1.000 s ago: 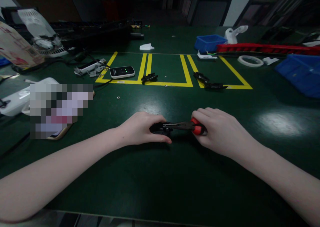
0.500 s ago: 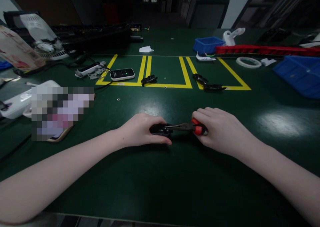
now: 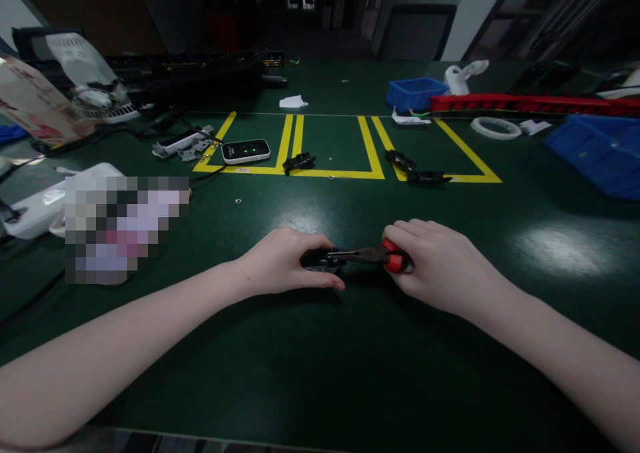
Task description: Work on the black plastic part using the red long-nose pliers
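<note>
My left hand [image 3: 287,261] is closed around a small black plastic part [image 3: 316,260], just above the green tabletop; the fingers hide much of it. In my right hand [image 3: 425,256] are long-nose pliers [image 3: 367,255] with red handles, my fingers wrapped round the grips. The jaws point left and their tips meet the right end of the black part; what exactly lies between them is too small to make out. Farther back, one black part [image 3: 299,162] lies by the yellow tape, and two joined or touching black pieces [image 3: 425,176] lie to its right.
On the left are a phone-like blurred object [image 3: 130,233], a white device [image 3: 37,203] and a black-faced box with green lights [image 3: 245,150]. Blue bins [image 3: 600,153], a tape roll [image 3: 496,128] and a red strip [image 3: 525,102] stand at the right. A small ring [image 3: 238,201] lies left of centre.
The view has tilted very slightly, so the whole scene sits a little lower. Both hands keep their hold, and the pliers stay at the black part.
</note>
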Motion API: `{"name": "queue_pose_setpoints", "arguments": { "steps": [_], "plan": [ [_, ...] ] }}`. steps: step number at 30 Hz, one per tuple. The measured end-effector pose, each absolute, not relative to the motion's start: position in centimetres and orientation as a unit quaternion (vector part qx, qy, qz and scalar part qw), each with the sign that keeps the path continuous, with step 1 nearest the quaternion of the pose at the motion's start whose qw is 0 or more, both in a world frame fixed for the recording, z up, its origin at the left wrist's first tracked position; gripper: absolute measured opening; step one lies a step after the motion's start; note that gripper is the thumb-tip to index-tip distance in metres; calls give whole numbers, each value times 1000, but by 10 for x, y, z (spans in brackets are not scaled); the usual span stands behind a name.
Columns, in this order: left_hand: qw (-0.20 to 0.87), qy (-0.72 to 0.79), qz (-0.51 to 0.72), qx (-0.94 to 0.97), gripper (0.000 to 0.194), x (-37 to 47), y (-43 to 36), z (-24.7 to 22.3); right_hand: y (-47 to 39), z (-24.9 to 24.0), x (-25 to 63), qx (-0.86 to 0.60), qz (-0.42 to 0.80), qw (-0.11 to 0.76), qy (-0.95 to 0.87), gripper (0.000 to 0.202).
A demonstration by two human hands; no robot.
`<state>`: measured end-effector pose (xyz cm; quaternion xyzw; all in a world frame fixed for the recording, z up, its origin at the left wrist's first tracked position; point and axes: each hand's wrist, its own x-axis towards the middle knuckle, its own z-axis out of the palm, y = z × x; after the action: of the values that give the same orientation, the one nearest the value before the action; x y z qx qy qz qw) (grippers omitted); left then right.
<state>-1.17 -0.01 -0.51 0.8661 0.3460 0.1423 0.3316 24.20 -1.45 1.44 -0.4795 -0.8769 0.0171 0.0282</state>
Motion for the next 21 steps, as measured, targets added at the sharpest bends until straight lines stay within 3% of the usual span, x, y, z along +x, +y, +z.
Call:
{"name": "queue_pose_setpoints", "arguments": {
  "steps": [21],
  "plan": [
    [342,338,137,866,43,-12,2,-6,-16,10,242,-484,20,36,-874,9]
  ]
}}
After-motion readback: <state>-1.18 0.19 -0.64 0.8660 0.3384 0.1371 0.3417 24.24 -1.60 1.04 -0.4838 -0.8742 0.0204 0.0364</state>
